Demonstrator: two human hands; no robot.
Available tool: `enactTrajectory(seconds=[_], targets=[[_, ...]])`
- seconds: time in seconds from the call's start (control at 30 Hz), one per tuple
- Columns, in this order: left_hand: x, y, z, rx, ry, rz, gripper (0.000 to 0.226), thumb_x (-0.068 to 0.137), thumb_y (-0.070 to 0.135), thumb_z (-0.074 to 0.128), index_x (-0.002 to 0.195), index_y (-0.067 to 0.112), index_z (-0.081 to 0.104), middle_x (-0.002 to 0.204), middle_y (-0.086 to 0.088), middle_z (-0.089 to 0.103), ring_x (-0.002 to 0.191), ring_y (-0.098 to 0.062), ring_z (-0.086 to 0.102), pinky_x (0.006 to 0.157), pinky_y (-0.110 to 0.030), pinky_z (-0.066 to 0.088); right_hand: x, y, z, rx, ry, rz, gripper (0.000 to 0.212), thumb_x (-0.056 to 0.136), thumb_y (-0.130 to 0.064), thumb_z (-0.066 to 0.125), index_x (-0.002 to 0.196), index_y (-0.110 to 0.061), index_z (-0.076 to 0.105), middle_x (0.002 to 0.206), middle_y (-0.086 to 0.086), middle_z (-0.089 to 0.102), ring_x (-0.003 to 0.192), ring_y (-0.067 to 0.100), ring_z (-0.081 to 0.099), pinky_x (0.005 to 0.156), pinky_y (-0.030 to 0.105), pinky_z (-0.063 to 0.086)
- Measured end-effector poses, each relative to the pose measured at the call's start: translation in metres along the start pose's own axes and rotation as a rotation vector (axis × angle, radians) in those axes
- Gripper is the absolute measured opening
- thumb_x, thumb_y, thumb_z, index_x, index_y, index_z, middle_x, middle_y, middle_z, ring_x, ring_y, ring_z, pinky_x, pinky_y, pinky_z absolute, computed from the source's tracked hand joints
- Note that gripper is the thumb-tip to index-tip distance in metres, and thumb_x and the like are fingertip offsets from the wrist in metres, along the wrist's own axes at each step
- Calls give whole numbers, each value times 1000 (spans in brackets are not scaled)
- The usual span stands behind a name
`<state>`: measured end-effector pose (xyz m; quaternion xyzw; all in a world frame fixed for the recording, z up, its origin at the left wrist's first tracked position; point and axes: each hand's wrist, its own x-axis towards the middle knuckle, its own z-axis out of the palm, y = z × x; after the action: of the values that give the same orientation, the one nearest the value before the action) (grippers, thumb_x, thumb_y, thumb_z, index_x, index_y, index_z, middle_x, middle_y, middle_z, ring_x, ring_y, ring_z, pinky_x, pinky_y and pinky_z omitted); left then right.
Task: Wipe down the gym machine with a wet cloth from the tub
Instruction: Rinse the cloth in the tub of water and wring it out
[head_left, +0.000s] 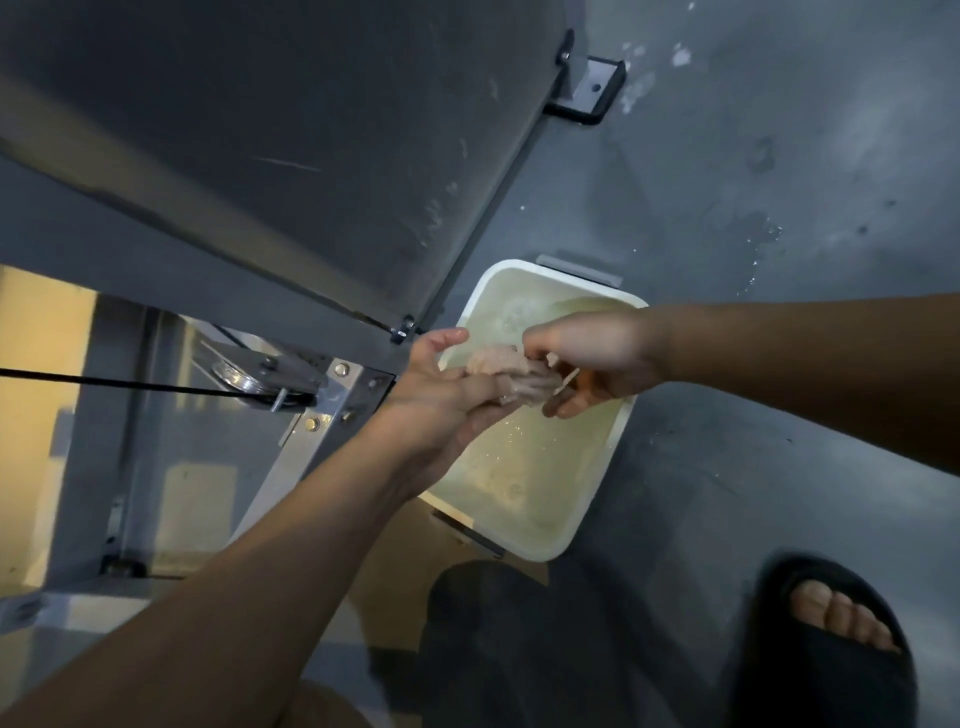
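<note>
1. The left forearm reaches in from the lower left. Its left hand (441, 395) lies palm up, fingers nearly straight and thumb raised, cradling rather than clasping.
2. The cloth (506, 376), a wet, pale, bunched wad, rests across those left fingers. The right hand (587, 364) grips its other end, thumb over the top and fingers curled beneath.
3. The wad's long axis runs hand to hand, left to right, held above the murky water of the tub (540, 467), which stands on the floor (779, 182).
4. The gym machine (260, 156) lies to the left of and beyond the hands. Its dark panel edge and pulley (244, 376) are just beside the left hand, so that hand is the nearer one.
5. Judging from this, wringing over the tub is the step in hand and wiping has not begun; the cloth must travel leftward to the frame.
</note>
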<state>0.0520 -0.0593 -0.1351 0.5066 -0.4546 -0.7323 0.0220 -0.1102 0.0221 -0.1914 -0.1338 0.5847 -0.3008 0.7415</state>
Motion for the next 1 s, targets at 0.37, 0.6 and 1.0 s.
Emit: enactTrajectory(seconds=[0.37,0.6,1.0], targets=[[9,-32,2,1267,-119,233,69,92,33,69,150,21,34,129,2,35,106,-15,52,85,-25,40,3,5,-6,245,-205,-27,22,99,6,46,103,-4,65,101,11,67,94,18,67,79,24,59],[12,-8,6,1377,-88,122,16,98,30,56,112,21,54,96,-1,60,78,-20,58,59,-31,43,4,8,-7,-34,-120,28,24,93,2,59,111,-11,65,94,5,65,78,13,59,71,23,47],[9,4,1,1452,-126,287,36,96,30,69,127,22,55,107,7,59,93,-12,56,71,-29,47,1,-5,-15,-592,-322,-59,11,103,-19,58,105,-14,68,78,-3,54,71,10,53,69,24,48]])
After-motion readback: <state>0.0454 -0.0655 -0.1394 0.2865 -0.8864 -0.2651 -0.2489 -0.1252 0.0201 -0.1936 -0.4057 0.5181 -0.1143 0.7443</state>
